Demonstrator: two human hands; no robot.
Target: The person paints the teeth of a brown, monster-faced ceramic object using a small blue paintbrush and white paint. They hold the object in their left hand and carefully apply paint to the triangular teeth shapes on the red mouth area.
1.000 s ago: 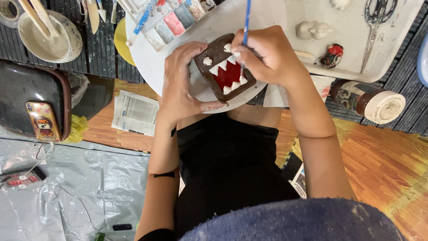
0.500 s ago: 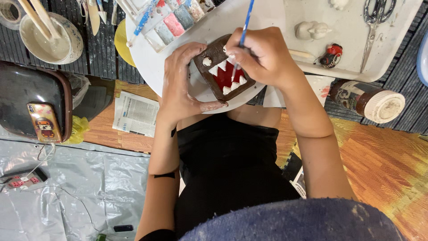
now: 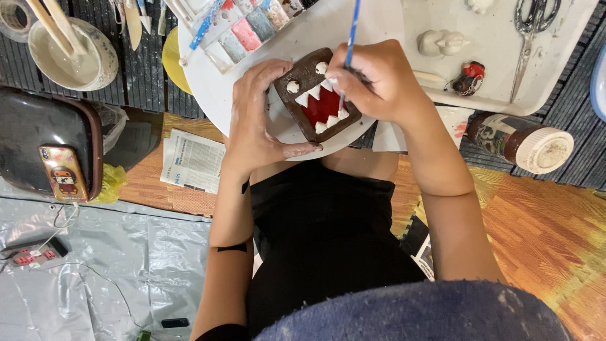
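left hand: wrapped round the brown monster figure, holding it
right hand: pinching a blue paintbrush on its teeth

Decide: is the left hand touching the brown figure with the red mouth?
Touching. The head view shows the left hand cupping the brown figure's left edge, with no gap.

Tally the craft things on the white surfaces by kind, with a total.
Brown figure: 1
Brush: 1
Paint palette: 1
White figure: 1
Red figure: 1
Scissors: 1
Total: 6
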